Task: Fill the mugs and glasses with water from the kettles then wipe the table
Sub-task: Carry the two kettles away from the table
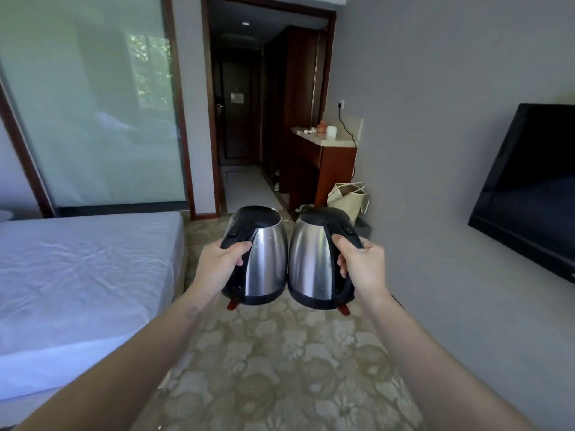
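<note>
Two steel kettles with black lids, handles and bases hang side by side in the air above the carpet, their steel bodies nearly touching. My left hand [219, 261] grips the black handle of the left kettle [269, 262]. My right hand [362, 264] grips the handle of the right kettle [309, 264]. Both kettles are held roughly upright, each leaning slightly inward. No mugs, glasses or table cloth show in this view.
A bed [77, 275] with white sheets fills the left. A wall-mounted TV [529, 188] hangs on the right wall. Ahead, a wooden counter [323, 160] holds small items, with a bag [348, 197] on the floor beside it. A dark hallway [242, 119] opens straight ahead.
</note>
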`<state>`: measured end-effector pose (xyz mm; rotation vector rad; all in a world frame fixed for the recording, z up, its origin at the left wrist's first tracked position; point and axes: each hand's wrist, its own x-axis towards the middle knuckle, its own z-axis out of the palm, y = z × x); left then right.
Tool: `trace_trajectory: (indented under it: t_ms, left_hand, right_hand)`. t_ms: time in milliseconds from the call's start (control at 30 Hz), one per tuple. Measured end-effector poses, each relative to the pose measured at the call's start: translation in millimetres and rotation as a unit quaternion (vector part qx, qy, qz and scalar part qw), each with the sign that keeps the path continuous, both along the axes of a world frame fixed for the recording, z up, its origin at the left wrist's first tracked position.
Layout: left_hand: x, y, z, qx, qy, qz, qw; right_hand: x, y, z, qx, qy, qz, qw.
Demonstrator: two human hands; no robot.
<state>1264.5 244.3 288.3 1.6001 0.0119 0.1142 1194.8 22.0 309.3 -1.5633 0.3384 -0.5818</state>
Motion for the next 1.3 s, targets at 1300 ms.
trace_trajectory:
  t_ms: [1300]
  left_hand:
    - [1055.5, -263.6, 32.6, -0.015, -0.025, -0.076, 0.997]
  right_hand:
    - [1023.7, -249.8, 21.2, -0.027, -0.028, -0.046, 0.998]
